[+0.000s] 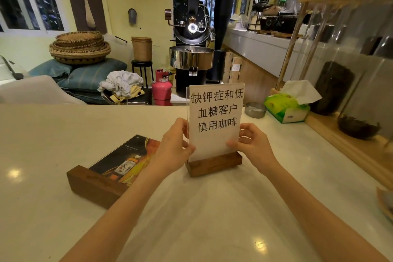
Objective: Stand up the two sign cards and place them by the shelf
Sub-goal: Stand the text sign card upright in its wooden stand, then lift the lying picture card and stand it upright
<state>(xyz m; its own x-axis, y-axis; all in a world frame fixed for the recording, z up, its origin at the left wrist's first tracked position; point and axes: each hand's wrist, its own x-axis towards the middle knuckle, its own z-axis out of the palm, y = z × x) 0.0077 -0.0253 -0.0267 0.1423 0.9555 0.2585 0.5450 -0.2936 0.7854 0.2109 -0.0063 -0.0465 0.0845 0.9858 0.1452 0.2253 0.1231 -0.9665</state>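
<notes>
Sign cards, two of them, sit on the pale counter in front of me, and I count one upright and one flat. Nearest is the flat sign card, the one with the bottle picture: it lies on its back to the left of my left forearm, wooden base toward me and its long axis running away and to the right, so my left hand is clearly the closer one for it.

Just beyond, straight ahead, the upright sign card with three lines of Chinese print stands on its wooden base, which appears to rest on the counter. Both my hands are on it: the left pinches the clear panel's left edge, and my right hand holds the right edge with the thumb on the front face. Its panel faces me squarely.

The wooden shelf runs along the right side of the counter, so my judgement is that the standing card needs to travel right and slightly away. Near that shelf I count one green tissue box and one small metal dish; the jars on the shelf are too blurred to count.
</notes>
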